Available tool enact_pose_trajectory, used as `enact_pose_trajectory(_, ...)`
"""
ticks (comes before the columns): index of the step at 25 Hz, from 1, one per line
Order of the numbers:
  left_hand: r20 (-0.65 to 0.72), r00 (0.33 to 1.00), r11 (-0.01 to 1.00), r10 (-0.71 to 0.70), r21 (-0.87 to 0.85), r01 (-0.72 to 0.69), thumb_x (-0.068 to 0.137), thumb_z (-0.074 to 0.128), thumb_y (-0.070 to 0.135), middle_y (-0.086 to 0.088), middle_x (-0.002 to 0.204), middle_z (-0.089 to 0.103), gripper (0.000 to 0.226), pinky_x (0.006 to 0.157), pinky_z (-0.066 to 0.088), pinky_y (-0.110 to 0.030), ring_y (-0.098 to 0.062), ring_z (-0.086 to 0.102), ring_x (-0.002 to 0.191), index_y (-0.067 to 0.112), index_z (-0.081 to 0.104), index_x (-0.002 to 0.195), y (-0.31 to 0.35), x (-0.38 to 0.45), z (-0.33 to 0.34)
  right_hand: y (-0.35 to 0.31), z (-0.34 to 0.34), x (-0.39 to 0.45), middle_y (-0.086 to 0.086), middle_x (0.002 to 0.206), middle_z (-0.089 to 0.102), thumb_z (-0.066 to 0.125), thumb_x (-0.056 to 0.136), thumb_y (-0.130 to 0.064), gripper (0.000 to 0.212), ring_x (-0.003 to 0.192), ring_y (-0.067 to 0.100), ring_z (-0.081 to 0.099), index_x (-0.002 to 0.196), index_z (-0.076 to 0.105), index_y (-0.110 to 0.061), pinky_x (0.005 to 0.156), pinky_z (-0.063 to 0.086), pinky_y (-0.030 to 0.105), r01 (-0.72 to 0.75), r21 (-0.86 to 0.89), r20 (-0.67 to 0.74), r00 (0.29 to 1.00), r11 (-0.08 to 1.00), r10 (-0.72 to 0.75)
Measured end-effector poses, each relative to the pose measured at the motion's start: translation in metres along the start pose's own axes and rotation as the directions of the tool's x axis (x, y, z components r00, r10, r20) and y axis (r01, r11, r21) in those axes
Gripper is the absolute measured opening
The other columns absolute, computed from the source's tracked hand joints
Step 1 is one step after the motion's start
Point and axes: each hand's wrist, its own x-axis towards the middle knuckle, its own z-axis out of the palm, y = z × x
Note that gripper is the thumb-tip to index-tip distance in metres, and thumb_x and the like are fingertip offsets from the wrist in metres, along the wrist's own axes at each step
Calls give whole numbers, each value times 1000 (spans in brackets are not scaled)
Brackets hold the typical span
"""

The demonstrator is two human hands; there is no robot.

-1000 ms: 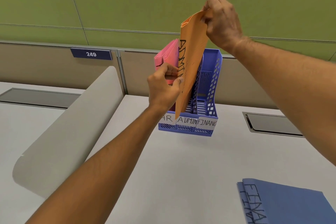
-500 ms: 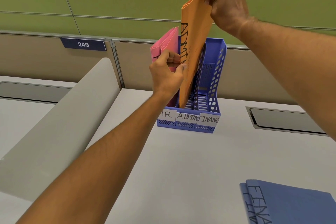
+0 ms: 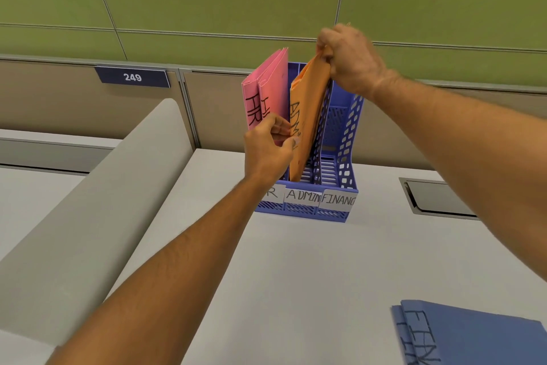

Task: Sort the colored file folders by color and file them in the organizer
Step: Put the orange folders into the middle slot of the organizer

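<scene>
A blue plastic organizer with slots labelled HR, ADMIN and FINANCE stands at the back of the desk. Two pink HR folders stand in its left slot. An orange ADMIN folder stands in the middle slot, its bottom edge down inside. My right hand pinches the orange folder's top corner. My left hand pinches its front edge, in front of the pink folders. Two blue FINANCE folders lie flat at the desk's near right.
A grey curved divider runs along the left of the white desk. A cable hatch sits in the desk on the right. Behind the organizer stands a partition with a "249" plate.
The orange folder has come down into the ADMIN slot, my right hand lowering with its top corner. My left hand stayed at its front edge.
</scene>
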Motion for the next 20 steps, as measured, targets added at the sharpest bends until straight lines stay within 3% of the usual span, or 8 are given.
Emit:
enact_pose_trajectory(5,10,1000,999,7,42,-8,79,78,18,9,87,65,21,74,54,-16,-5,64,79,21,61,91,-9,-3,4,-2,18,-12,13,119,54,58,93,-11,24,112,29,49,117,54,-13,91,49,46,-12,5,81,997,1000,11)
enact_pose_trajectory(10,37,993,965,116,234,-121,81,74,24,1,112,66,35,84,58,-34,-14,61,102,18,61,113,-15,-5,6,-5,23,-29,16,145,40,63,91,-26,53,134,32,36,138,41,-16,107,39,48,-17,-18,230,973,1000,21)
enact_pose_trajectory(13,114,982,917,152,355,-183,82,70,25,-2,129,55,54,91,52,-35,-21,52,121,17,51,132,-15,-8,4,-8,23,-43,14,152,32,60,91,-35,65,141,33,29,147,31,-19,110,34,54,-48,-9,258,965,999,48)
enact_pose_trajectory(17,201,963,858,181,447,-255,80,69,30,-7,139,42,76,96,48,-38,-23,42,128,13,33,146,-13,-12,-2,-11,20,-63,14,157,26,57,87,-46,77,144,32,24,151,22,-20,113,28,54,-83,-43,225,970,996,91)
enact_pose_trajectory(20,255,954,807,158,523,-274,80,65,39,-11,153,29,88,111,33,-42,-26,29,140,14,21,151,-8,-17,-5,-15,17,-86,16,157,23,51,85,-56,83,145,32,22,152,18,-18,115,25,51,-119,-71,206,970,990,131)
